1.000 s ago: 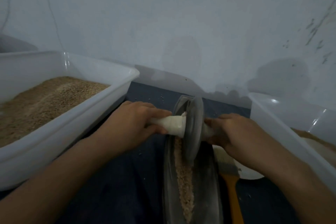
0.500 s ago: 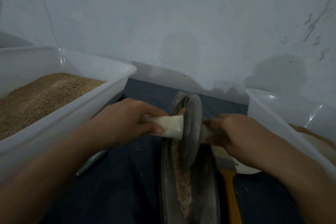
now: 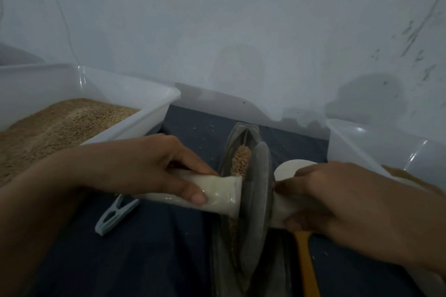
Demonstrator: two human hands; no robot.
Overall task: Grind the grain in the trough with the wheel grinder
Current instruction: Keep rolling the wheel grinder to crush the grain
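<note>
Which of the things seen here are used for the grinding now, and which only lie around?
In use:
- wheel grinder, each handle gripped by the left hand and right hand
- trough
- grain in the trough

Lying about:
- clothes peg
- orange-handled tool, partly hidden
- left bin with grain
- right bin

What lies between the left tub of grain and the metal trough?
In the head view, a pale blue clothespin lies on the dark cloth, below the left hand.

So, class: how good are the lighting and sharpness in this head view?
Head view: dim and bluish; glare streaks on the right tub; the straight wall edge bows from wide-angle distortion; the wheel grinder and right hand look slightly soft.
</note>
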